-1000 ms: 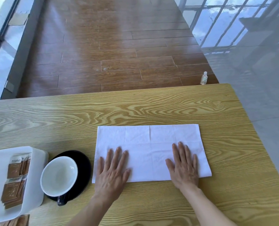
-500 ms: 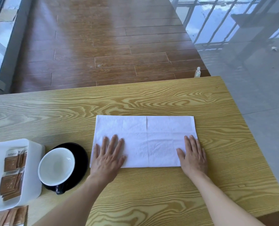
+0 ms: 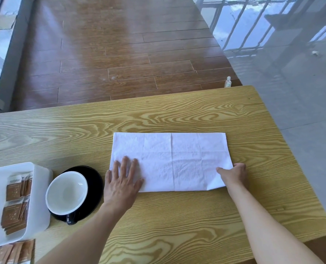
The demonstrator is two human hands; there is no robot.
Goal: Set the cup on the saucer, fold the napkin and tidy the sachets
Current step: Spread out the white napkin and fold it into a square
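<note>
The right hand's (image 3: 233,174) fingers vanish under the napkin (image 3: 170,161) corner it grips; bottom-left, loose sachets (image 3: 11,252) are cut by the edge.

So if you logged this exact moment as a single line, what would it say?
stage: folding napkin | left hand: flat on left end | right hand: pinching right edge | cup: on saucer | sachets: in white tray

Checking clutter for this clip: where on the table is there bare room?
Bare table beyond the napkin, right of it, and between the forearms. Crowded at left: bin, cup on saucer, left hand.
</note>
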